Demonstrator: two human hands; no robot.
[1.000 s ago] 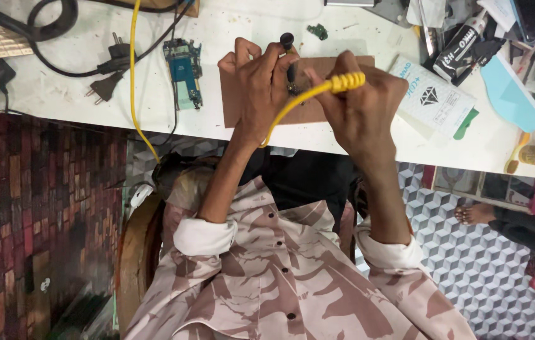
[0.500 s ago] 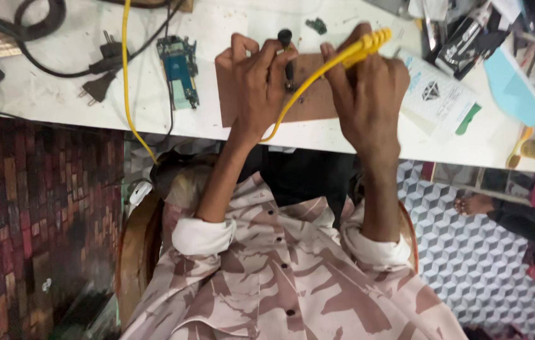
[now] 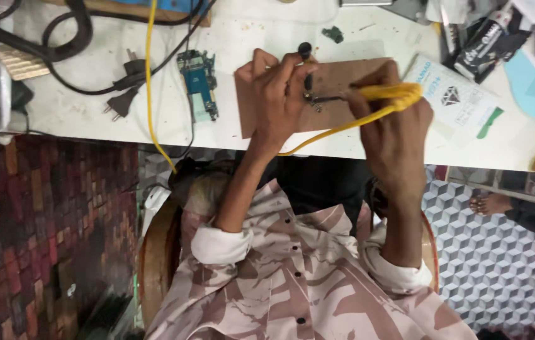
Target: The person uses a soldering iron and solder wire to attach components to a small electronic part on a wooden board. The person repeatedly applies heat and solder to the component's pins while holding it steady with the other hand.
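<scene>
Right hand (image 3: 393, 119) grips a yellow soldering iron (image 3: 387, 93) beside a white rectangular packet (image 3: 450, 97); left hand (image 3: 280, 101) pinches a small black part (image 3: 307, 79).

The soldering iron (image 3: 377, 94) has a bright yellow handle and lies nearly level across the brown board (image 3: 337, 75), its thin dark metal tip pointing toward the small part (image 3: 310, 101) at the board's middle — tip and part look to be touching, though the spot is too small to be sure. A yellow cord (image 3: 149, 82) runs from the handle's rear, loops under the table edge, then climbs across the white tabletop. The small part is a tiny metallic piece with a dark slender body above it, ending in a round black cap (image 3: 305, 48). The board is a flat brown rectangle lying on the white table, its long side parallel to the table edge.
</scene>
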